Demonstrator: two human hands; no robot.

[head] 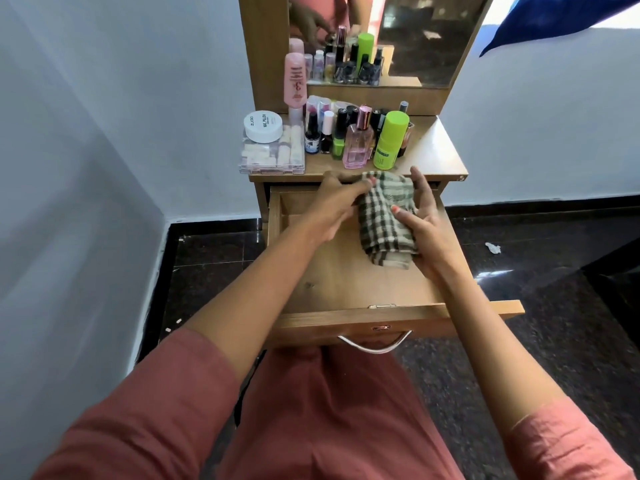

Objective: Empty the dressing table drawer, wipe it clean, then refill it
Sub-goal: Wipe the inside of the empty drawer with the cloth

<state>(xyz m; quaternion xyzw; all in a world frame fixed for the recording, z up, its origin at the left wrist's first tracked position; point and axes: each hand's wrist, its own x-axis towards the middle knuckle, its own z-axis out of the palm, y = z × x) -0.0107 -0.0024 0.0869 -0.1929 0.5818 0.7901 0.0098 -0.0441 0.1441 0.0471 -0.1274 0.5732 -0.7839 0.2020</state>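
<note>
The wooden drawer [332, 282] of the dressing table stands pulled far out, and its floor is bare wood. A folded checked cloth [384, 216], green-brown and cream, is held over the drawer's back right part. My left hand [337, 206] pinches the cloth's upper left edge. My right hand [424, 226] holds its right side, thumb on top and fingers along the edge. On the table top [433, 150] stand the cosmetics: a pink perfume bottle [358, 142], a green tube [389, 140], several nail polish bottles [327, 133], a white jar [263, 126] on a clear box [272, 155].
A tall pink bottle [295, 81] stands at the back left before the mirror [415, 36]. The drawer's metal handle [375, 342] hangs close to my lap. White walls close in on the left and behind; dark glossy floor [554, 271] with a paper scrap [493, 247] lies to the right.
</note>
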